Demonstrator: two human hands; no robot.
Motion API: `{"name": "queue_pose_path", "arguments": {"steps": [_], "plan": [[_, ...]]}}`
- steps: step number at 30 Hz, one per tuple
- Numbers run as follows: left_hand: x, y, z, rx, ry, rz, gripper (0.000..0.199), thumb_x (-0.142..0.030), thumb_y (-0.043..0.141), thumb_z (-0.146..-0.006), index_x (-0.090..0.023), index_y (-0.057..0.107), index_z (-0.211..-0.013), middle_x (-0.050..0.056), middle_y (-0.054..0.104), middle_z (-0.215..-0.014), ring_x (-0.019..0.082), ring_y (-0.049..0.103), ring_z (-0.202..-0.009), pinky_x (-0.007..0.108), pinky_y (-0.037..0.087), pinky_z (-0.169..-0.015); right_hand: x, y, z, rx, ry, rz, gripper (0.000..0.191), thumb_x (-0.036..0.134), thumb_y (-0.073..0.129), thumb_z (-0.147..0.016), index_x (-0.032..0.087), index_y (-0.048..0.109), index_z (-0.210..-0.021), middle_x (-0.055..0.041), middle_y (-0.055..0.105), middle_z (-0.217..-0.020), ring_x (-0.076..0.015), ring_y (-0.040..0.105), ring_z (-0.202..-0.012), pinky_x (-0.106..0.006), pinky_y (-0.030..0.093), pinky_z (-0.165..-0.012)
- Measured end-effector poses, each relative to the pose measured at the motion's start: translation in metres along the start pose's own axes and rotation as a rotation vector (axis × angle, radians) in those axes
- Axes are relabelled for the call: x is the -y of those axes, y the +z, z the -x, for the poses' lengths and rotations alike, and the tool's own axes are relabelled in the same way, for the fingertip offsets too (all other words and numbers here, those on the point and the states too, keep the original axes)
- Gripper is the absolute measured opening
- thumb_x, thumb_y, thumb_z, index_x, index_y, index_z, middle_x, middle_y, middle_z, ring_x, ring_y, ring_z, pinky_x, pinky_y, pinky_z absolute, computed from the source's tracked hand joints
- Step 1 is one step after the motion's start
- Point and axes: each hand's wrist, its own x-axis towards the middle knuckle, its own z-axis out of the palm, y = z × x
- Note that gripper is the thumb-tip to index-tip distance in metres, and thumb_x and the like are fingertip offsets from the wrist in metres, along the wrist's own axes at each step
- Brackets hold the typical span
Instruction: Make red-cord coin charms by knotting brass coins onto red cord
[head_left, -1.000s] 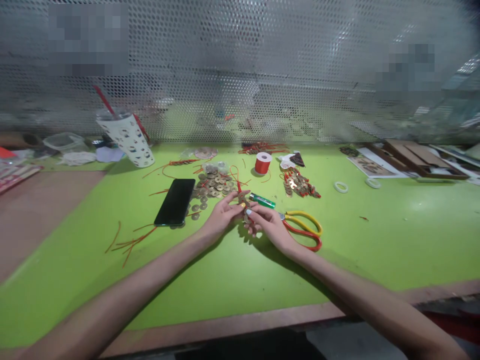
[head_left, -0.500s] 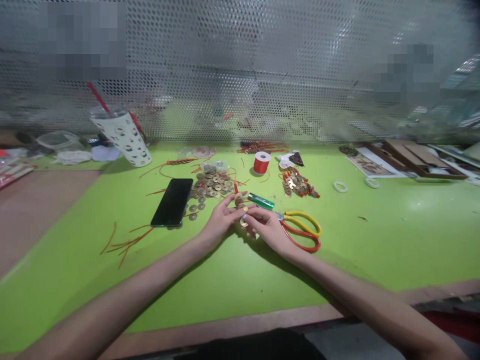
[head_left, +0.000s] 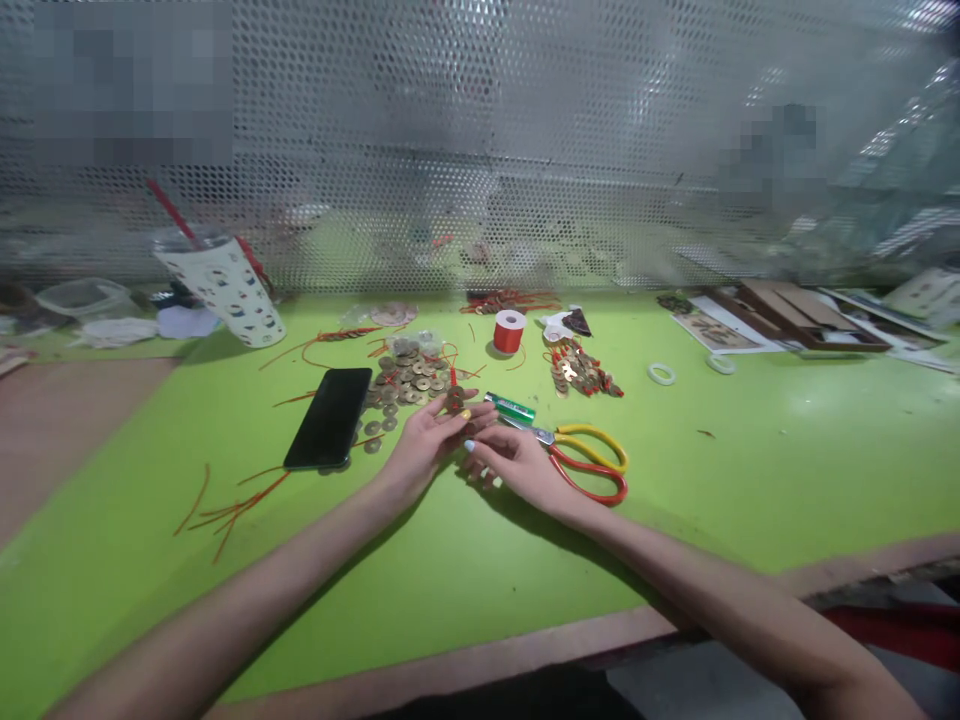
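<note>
My left hand is closed around the lower part of a coin string, round brass-coloured coins tied on red cord. Its thumb lies over the coins, and the red cord end rises above the fingers. Just to the right, my right hand has its thumb and forefinger drawn together beside the string. What sits between those fingertips is too small to make out. Behind the hands lies a heap of loose coins. Scissors with one yellow and one red handle lie by my right hand, next to a green battery-like cylinder.
A black phone lies left of the coins, with red cord pieces near it. A spool of red thread and finished coin strings are behind. A patterned cup stands at left; white rings lie right.
The view has shifted slightly, so the table things appear further left. My right fingertips have drawn a little away from the coin string; a coin that hung below them is no longer visible.
</note>
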Motion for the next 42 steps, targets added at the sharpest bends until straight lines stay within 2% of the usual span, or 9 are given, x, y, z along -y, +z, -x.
{"name": "queue_pose_path", "arguments": {"steps": [3,6,10,17,26,28,33,38,42], "plan": [[-0.003,-0.003,-0.002,-0.074,-0.003,0.035,0.030,-0.005,0.062,-0.087,-0.013,0.064,-0.116,0.012,0.076,-0.103,0.016,0.072,-0.080,0.027,0.059,-0.078,0.012,-0.030,-0.009,-0.005,-0.083,0.241,0.033,0.045,0.054,-0.097,0.018,0.072,-0.095,-0.0065,0.074,-0.084,-0.0180,0.068,-0.069,-0.030,0.054,-0.062],[-0.002,-0.008,-0.007,-0.086,-0.014,0.086,0.022,-0.004,0.060,-0.087,-0.010,0.065,-0.108,0.010,0.074,-0.093,0.010,0.064,-0.064,0.021,0.056,-0.064,0.019,-0.087,-0.025,-0.386,-0.178,0.611,0.022,0.032,0.054,-0.096,0.017,0.069,-0.103,-0.0098,0.074,-0.094,-0.0212,0.068,-0.082,-0.033,0.053,-0.075],[0.003,-0.012,-0.012,-0.063,-0.037,0.115,0.014,-0.006,0.059,-0.088,-0.009,0.065,-0.101,0.009,0.071,-0.088,0.008,0.057,-0.056,0.020,0.053,-0.056,0.008,-0.149,-0.040,-0.526,0.125,1.184,0.020,0.018,0.055,-0.091,0.010,0.062,-0.108,-0.0185,0.069,-0.108,-0.0273,0.064,-0.097,-0.035,0.047,-0.082],[0.007,-0.014,-0.011,-0.054,-0.057,0.096,0.011,-0.006,0.059,-0.088,-0.010,0.067,-0.094,0.009,0.071,-0.086,0.011,0.059,-0.058,0.021,0.052,-0.053,-0.017,-0.151,-0.041,-0.511,0.248,1.295,0.019,0.012,0.048,-0.093,0.006,0.059,-0.106,-0.0254,0.066,-0.108,-0.0324,0.061,-0.103,-0.037,0.043,-0.085],[0.006,-0.011,-0.010,-0.036,-0.096,0.071,0.022,-0.006,0.056,-0.089,-0.008,0.068,-0.107,0.009,0.070,-0.084,0.011,0.060,-0.058,0.021,0.052,-0.051,0.014,-0.166,-0.042,-0.746,0.140,1.051,0.021,0.022,0.049,-0.096,0.012,0.059,-0.111,-0.0169,0.074,-0.093,-0.0284,0.069,-0.083,-0.036,0.048,-0.073],[0.004,-0.008,-0.009,-0.048,-0.107,0.066,0.021,-0.004,0.055,-0.089,-0.008,0.068,-0.106,0.009,0.070,-0.083,0.011,0.060,-0.058,0.020,0.052,-0.052,0.024,-0.162,-0.041,-0.734,0.076,0.666,0.024,0.028,0.058,-0.093,0.014,0.060,-0.112,-0.0131,0.076,-0.089,-0.0248,0.071,-0.076,-0.034,0.052,-0.068],[0.003,0.000,-0.005,-0.032,-0.102,0.027,0.014,-0.007,0.057,-0.090,-0.009,0.067,-0.099,0.012,0.074,-0.093,0.008,0.057,-0.056,0.020,0.054,-0.059,0.041,-0.110,-0.033,-0.325,0.062,-0.230,0.030,0.029,0.074,-0.081,0.019,0.068,-0.108,-0.0096,0.077,-0.111,-0.0194,0.074,-0.095,-0.027,0.061,-0.076],[0.004,0.000,-0.008,-0.067,-0.018,-0.029,0.013,-0.017,0.060,-0.093,-0.011,0.069,-0.100,0.010,0.073,-0.097,0.009,0.061,-0.063,0.019,0.052,-0.059,0.038,-0.045,-0.019,-0.094,0.076,-0.388,0.046,0.030,0.081,-0.077,0.021,0.064,-0.119,-0.0071,0.079,-0.104,-0.0228,0.076,-0.095,-0.037,0.061,-0.088],[0.004,-0.002,-0.011,-0.110,0.046,-0.074,0.033,-0.023,0.074,-0.084,-0.012,0.066,-0.115,-0.002,0.062,-0.064,0.007,0.051,-0.050,0.016,0.041,-0.047,0.028,-0.021,-0.014,-0.065,0.093,-0.322,0.053,0.028,0.081,-0.076,0.020,0.058,-0.123,-0.0058,0.080,-0.093,-0.0240,0.077,-0.086,-0.042,0.062,-0.084]]}}
